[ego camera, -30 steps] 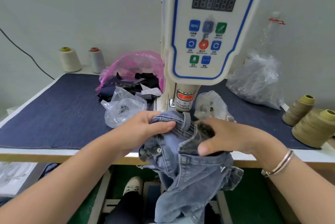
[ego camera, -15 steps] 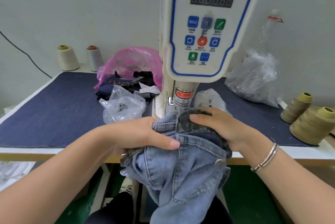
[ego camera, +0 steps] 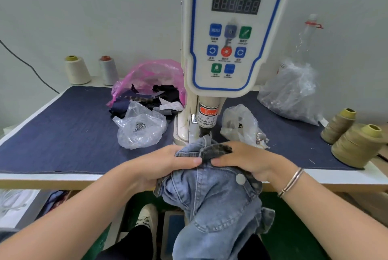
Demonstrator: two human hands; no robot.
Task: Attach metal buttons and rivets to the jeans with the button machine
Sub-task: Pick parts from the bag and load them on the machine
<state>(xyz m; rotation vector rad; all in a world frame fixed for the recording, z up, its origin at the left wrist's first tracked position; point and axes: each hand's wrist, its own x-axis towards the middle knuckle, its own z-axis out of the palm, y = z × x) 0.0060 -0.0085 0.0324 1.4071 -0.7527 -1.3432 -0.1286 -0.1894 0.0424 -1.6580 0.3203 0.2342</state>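
Light blue jeans [ego camera: 212,201] hang over the table's front edge, their waistband pushed up under the head of the white servo button machine [ego camera: 228,34]. My left hand [ego camera: 165,165] grips the waistband from the left, thumb on top. From the right, my right hand [ego camera: 245,161] holds the folded band, fingers over its dark inner side. Both thumbs nearly meet at the middle. One metal button [ego camera: 240,178] shows on the waistband beside my right wrist. The machine's punch tip is hidden behind the cloth.
On the dark denim-covered table [ego camera: 63,133] lie a clear bag of metal parts [ego camera: 140,129], a pink bag of fabric scraps [ego camera: 147,83], a small clear bag [ego camera: 239,125] and a large clear bag [ego camera: 291,93]. Thread cones stand at back left [ego camera: 76,70] and right [ego camera: 354,146].
The jeans were turned and lifted, and the waistband moved forward under the machine head. Both hands came closer together on the band, and the metal button came into sight.
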